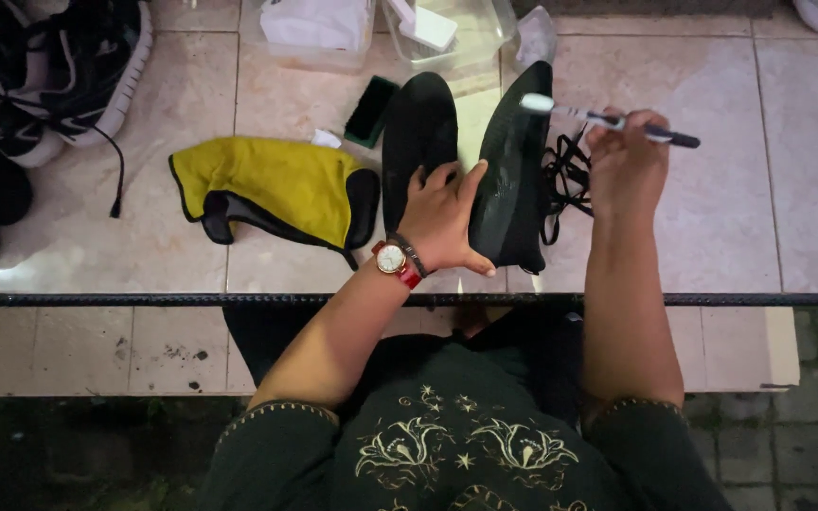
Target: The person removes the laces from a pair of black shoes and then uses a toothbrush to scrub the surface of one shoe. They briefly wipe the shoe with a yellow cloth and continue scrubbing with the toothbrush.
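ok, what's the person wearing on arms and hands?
Both hands bare, no gloves. Left hand has a wristwatch with round pale dial and red strap, plus a dark bracelet. Right hand wears nothing. Dark green sleeves end near the elbows with a pale embroidered trim.

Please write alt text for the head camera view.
The right hand holds a toothbrush to a black insole steadied by the left hand. Another insole and a yellow cloth lie on the tiled floor.

Clear plastic tub with white packet at top centre; second clear tub beside it.
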